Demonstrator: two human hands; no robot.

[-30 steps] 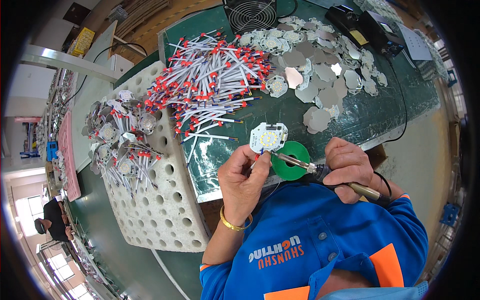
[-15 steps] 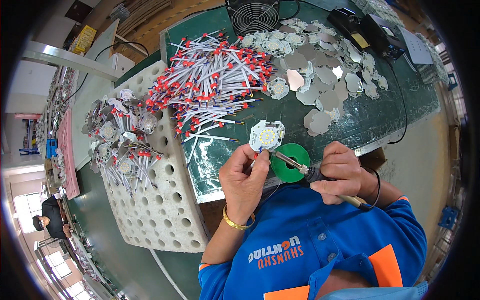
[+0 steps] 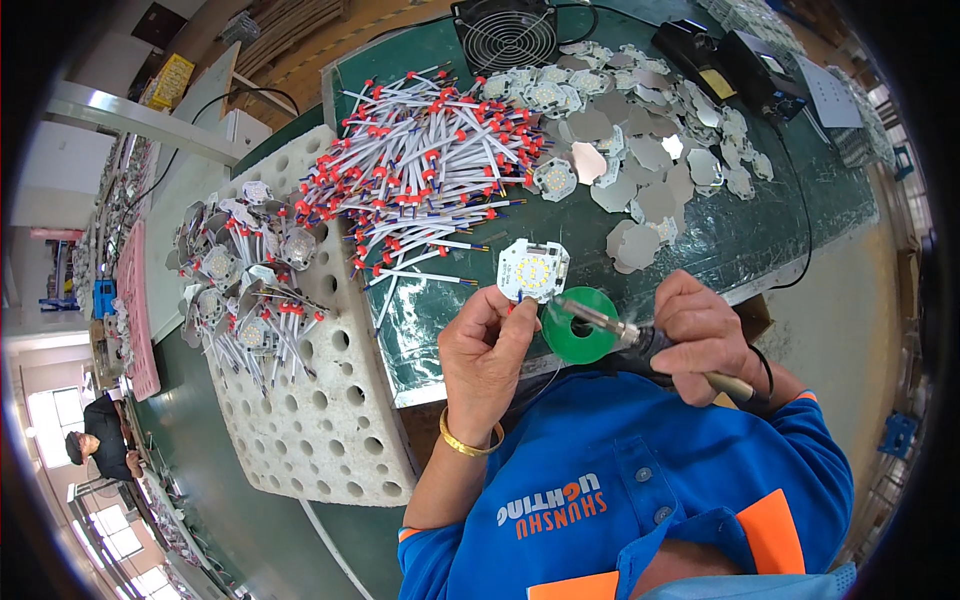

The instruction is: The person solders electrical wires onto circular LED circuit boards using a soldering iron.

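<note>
A white octagonal LED board [image 3: 531, 271] with a ring of yellow chips lies at the table's near edge. My left hand [image 3: 488, 345] is closed in a pinch just below it, with a wire [image 3: 519, 299] showing blue and red between thumb and finger at the board's near edge. My right hand [image 3: 703, 340] grips a soldering iron [image 3: 610, 325] whose tip points left, a little apart from the board. Beneath the iron is a green solder spool [image 3: 580, 345], partly covered by it.
Red-ringed white cables [image 3: 420, 170] are heaped beyond my left hand. Loose LED boards [image 3: 640, 150] spread at the far right, below a fan [image 3: 508, 38] and a soldering station [image 3: 765, 75]. Wired boards [image 3: 245, 270] pile on a perforated pale slab [image 3: 300, 430] at left.
My right hand has drawn the soldering iron right, so its tip has come away from the board's near edge. My left hand has hardly moved.
</note>
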